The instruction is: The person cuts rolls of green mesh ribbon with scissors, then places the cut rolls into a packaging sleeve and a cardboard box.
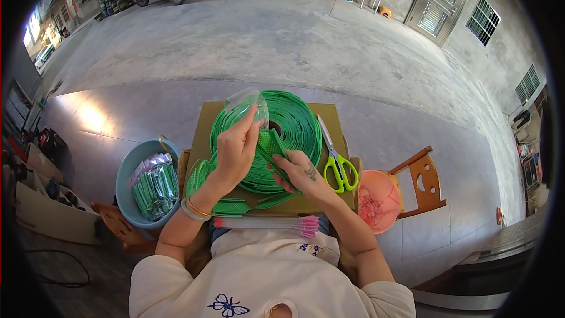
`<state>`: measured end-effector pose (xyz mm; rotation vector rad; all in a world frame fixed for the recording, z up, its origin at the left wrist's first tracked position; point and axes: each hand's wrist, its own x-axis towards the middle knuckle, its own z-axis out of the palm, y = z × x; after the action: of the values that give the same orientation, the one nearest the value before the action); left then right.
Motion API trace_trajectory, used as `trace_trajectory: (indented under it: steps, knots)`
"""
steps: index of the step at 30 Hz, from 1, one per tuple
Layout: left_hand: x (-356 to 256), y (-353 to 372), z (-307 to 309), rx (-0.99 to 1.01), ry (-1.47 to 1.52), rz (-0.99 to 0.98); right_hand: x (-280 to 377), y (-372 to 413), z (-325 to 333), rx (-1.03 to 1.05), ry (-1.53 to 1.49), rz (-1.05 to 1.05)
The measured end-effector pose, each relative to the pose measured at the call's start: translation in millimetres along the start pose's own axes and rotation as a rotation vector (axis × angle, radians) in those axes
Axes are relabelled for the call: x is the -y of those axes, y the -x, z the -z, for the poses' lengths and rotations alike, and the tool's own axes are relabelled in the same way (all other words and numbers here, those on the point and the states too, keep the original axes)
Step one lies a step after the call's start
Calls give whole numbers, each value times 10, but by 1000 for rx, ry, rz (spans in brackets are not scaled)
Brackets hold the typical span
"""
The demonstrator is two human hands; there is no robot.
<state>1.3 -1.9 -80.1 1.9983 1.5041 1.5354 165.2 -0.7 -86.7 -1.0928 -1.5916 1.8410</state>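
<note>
Green strapping wound into a wide, flat coil (300,141) covers much of the olive-brown tabletop (329,115). Above it, the left hand (237,147) pinches a clear plastic bag (244,100) in its fingers, while the right hand (297,171) grips a folded, pale-dotted green strip (269,143); its upper end is near the bag, though whether it goes inside cannot be told. Scissors (333,154) with lime-green handles lie right of the coil, blades pointing away from the person. Pink-ended clear sleeves (265,222) lie at the near edge. On the left, a light-blue basin (122,178) holds bagged green bundles (156,191); on the right stands a salmon-pink bucket (387,185).
</note>
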Motion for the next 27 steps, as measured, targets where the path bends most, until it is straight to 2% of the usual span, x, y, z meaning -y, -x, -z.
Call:
trace_trajectory:
  steps: [1,4,7,10,11,14,16,17,20,23,26,27]
  knots:
    - [-24,7,-18,-3,-61,-50,-10,-22,1,-20,52,14]
    - [75,70,-129,-40,-168,-182,24,-50,9,93,-413,-101]
    - [96,136,-123,50,-193,-141,-14,-118,21,127,-817,-99]
    - [-86,74,-40,188,-16,104,-24,-125,17,208,-867,-133]
    - [-54,64,-29,233,58,85,-41,-132,38,252,-889,-149]
    - [70,36,42,392,299,57,-105,-118,150,643,-902,-233]
    - [77,11,84,531,481,75,-125,-85,165,567,-902,-158]
    - [75,2,104,516,474,92,-127,-81,166,531,-900,-121]
    - [51,-5,120,451,431,159,-29,-60,52,26,-489,18]
    - [33,2,88,533,265,184,-5,-58,6,41,-255,34]
    - [80,46,18,346,329,64,-23,-84,62,6,-346,49]
    - [91,64,-6,284,376,102,-17,-89,84,-9,-374,53]
